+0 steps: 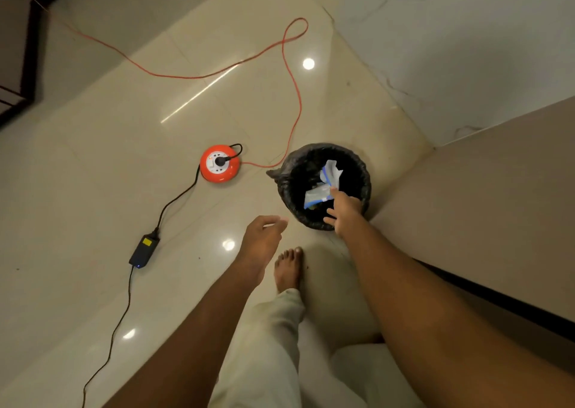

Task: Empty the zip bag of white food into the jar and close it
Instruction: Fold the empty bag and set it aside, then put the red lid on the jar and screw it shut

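Note:
A clear zip bag [331, 172] with a blue strip hangs crumpled inside a round bin [364, 171] lined with a black sack. A second clear plastic piece [316, 196] lies lower in the bin. My right hand [343, 210] is over the bin's near rim with its fingers spread; one fingertip touches the plastic and nothing is gripped. My left hand [264, 236] hovers left of the bin above the floor, its fingers loosely bent and holding nothing. No jar is in view.
An orange extension reel [219, 164] sits on the glossy tiled floor left of the bin, its orange cable [292, 78] looping away. A black power adapter [143, 251] and cord lie further left. My bare foot [288, 267] stands by the bin. A beige counter [497, 190] runs on the right.

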`<state>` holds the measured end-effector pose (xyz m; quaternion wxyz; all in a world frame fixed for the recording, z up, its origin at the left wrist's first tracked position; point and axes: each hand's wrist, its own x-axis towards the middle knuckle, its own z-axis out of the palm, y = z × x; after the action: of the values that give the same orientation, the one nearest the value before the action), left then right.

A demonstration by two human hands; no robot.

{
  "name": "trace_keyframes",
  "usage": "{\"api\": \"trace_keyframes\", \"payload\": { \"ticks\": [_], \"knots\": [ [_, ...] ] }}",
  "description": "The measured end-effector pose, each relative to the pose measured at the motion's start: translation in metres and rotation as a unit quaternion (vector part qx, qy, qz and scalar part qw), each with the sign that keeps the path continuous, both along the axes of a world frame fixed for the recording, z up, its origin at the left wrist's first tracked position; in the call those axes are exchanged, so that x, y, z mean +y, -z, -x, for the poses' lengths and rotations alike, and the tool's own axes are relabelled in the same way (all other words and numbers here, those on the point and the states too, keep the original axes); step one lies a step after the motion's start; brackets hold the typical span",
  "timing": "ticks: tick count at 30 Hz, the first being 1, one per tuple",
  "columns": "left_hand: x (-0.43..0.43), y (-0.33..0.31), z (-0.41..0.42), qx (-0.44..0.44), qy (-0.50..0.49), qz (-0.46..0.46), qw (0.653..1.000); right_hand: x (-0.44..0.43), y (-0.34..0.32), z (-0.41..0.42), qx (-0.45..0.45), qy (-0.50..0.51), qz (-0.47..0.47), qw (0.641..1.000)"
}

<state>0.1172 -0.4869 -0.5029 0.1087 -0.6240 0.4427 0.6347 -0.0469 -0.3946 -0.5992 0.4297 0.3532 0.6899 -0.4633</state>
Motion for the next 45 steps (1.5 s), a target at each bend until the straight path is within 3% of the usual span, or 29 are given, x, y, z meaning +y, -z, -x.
{"api": "trace_keyframes", "payload": {
  "ticks": [5, 11, 17, 20, 23, 27, 31, 38, 45],
  "knots": [
    [0.007, -0.054, 0.007, 0.022, 0.017, 0.026, 0.999, 0.009, -0.069, -0.009, 0.050, -0.038, 0.003, 0.998],
    [0.027, -0.172, 0.032, 0.123, 0.066, 0.088, 0.986, 0.023, -0.229, -0.030, 0.175, -0.077, 0.054, 0.980],
    [0.064, -0.285, 0.056, 0.244, 0.103, 0.148, 0.953, 0.069, -0.393, -0.031, 0.291, -0.067, 0.167, 0.940],
    [0.083, -0.326, 0.066, 0.300, 0.140, 0.174, 0.928, 0.101, -0.452, -0.030, 0.346, -0.049, 0.230, 0.908],
    [0.115, -0.363, 0.081, 0.338, 0.176, 0.198, 0.903, 0.146, -0.495, -0.027, 0.428, -0.022, 0.235, 0.873],
    [0.172, -0.399, 0.103, 0.395, 0.251, 0.200, 0.861, 0.223, -0.519, -0.026, 0.528, -0.020, 0.177, 0.831],
    [0.250, -0.414, 0.129, 0.435, 0.344, 0.182, 0.812, 0.321, -0.523, -0.030, 0.617, -0.023, 0.040, 0.786],
    [0.393, -0.404, 0.154, 0.445, 0.497, 0.124, 0.734, 0.480, -0.508, -0.056, 0.616, 0.074, -0.094, 0.779],
    [0.517, -0.380, 0.164, 0.424, 0.571, 0.109, 0.695, 0.609, -0.480, -0.085, 0.613, 0.139, -0.184, 0.756]
  ]
}}
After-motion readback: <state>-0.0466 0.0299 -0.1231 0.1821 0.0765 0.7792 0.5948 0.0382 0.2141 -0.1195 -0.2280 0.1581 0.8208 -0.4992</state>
